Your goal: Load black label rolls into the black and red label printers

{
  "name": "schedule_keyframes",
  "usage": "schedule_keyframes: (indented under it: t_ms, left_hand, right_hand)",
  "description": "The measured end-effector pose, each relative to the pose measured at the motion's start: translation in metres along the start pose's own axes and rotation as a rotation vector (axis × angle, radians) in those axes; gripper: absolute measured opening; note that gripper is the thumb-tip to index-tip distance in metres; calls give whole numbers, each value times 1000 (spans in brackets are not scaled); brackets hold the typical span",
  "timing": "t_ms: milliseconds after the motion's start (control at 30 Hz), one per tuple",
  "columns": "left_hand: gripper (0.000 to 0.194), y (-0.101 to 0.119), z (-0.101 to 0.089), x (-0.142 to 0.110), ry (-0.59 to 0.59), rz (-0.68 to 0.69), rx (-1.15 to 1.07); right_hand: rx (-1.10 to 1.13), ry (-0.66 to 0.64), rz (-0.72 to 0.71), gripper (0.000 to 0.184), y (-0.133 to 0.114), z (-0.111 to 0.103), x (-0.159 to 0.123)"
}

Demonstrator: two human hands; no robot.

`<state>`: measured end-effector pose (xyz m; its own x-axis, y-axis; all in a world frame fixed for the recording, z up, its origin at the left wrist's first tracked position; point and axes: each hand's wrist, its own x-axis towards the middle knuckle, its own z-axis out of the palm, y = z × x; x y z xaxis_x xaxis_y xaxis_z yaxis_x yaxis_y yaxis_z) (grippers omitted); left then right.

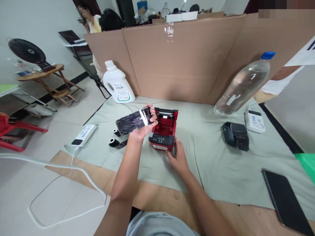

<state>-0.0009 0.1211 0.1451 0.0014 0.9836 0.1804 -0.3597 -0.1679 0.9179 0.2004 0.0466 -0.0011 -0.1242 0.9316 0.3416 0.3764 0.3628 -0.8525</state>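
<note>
My left hand point(145, 128) is closed on a black, glossy, streaked strip point(130, 122), holding it up left of the small printer. The printer point(161, 140) is red and black, and its lid stands up so that the red inside shows. My right hand point(177, 153) grips the printer's near right corner, with the thumb at its front. Below the strip, two small black rolls with white cores point(113, 142) lie on the cloth. Another black printer point(235, 136), with a dark strip at its front, rests farther right.
A tall cardboard screen point(182, 62) stands behind the pale green cloth point(209, 170). Near it are a white jug point(119, 83) and a leaning clear bottle point(243, 85). White power strips point(85, 135) lie at both sides. A phone point(287, 200) is at right; a person point(94, 24) is behind.
</note>
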Motion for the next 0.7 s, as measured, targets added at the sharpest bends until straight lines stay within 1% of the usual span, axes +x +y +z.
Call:
schedule_keyframes:
  t_ms: [100,233,267,333,400,533,700]
  left_hand:
    - [48,-4,-2,7,-93,-5,105]
    - [50,-7,-10,12,-240,4,459]
    - [48,-7,-12,12,-257,19,536]
    - [46,-8,-16,12,-269,34,619]
    - [45,-8,-20,12,-272,-3,643]
    - [44,-8,-24,11,-315,-108,673]
    - [48,-12,-27,8,-265,-139,572]
  right_hand:
    - [-9,6,7,77,0,0,0]
    - [-14,0,5,78,-1,0,0]
    - [-15,-2,8,78,-1,0,0]
    - [-17,-6,15,78,-2,0,1]
    - [-18,-13,19,78,-2,0,1]
    - [-19,-9,32,78,-2,0,1]
    - [-31,0,15,78,0,0,1]
